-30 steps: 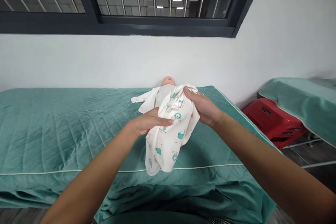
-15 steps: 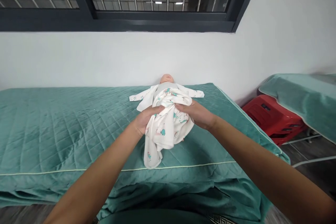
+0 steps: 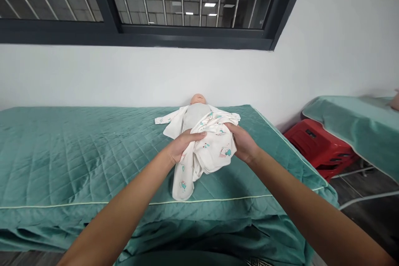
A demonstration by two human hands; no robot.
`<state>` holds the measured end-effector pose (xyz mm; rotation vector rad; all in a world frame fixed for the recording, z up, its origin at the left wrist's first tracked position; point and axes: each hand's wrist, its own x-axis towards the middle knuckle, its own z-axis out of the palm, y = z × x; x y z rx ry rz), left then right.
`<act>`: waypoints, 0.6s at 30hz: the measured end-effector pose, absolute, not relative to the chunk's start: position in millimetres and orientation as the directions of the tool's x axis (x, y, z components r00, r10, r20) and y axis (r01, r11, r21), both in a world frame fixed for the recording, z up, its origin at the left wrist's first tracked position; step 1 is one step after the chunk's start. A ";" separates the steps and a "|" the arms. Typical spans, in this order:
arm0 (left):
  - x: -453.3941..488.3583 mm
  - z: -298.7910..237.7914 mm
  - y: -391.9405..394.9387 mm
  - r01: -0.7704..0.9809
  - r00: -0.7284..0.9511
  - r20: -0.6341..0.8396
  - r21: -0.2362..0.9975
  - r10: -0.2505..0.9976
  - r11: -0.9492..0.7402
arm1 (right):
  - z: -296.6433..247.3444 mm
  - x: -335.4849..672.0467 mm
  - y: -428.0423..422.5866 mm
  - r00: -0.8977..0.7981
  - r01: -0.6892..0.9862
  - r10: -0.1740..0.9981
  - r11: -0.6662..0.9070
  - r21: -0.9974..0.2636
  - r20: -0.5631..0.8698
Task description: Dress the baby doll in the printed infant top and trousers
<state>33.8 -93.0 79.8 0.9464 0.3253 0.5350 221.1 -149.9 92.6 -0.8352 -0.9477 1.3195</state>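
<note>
A baby doll (image 3: 195, 117) lies on its back on the green bed, head toward the wall, in a white printed top with its sleeves spread out. In front of it, both hands grip a bunched white baby garment (image 3: 215, 149) with small teal prints; it looks like pants, though the folds hide its full shape. My left hand (image 3: 183, 143) pinches the left side, thumb on top. My right hand (image 3: 241, 141) is closed on the right side, fingers mostly behind the cloth. One narrow end hangs down at the left. The cloth covers the doll's lower body.
The quilted green bed (image 3: 77, 153) reaches to the white wall (image 3: 124, 75) beneath a barred window (image 3: 187, 4). Right of it stand stacked red plastic stools (image 3: 318, 143), partly under another green-covered bed (image 3: 352, 120) with metal legs.
My right hand has moved a little right, drawing the garment wider, so more of its front shows and the bunching loosens. The camera view has tilted slightly upward.
</note>
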 end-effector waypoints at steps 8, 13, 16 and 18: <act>43.4 71.1 -90.2 -0.177 0.747 -0.177 0.877 0.641 0.448 | 58.7 222.3 -178.2 -0.040 -0.265 0.993 -0.119 -0.957 -0.113; 51.0 51.3 -93.8 0.393 0.688 -0.254 0.918 0.680 -0.055 | 5.8 224.9 -200.9 0.091 -0.038 0.971 -0.220 -0.975 -0.223; 60.2 43.4 -95.3 0.580 0.686 -0.208 0.734 0.697 -0.352 | -10.1 223.7 -207.7 0.146 0.090 0.968 -0.218 -0.972 -0.204; 65.8 39.1 -96.6 0.608 0.678 -0.197 0.692 0.708 -0.390 | -14.2 222.8 -207.3 0.184 0.165 0.968 -0.200 -0.966 -0.169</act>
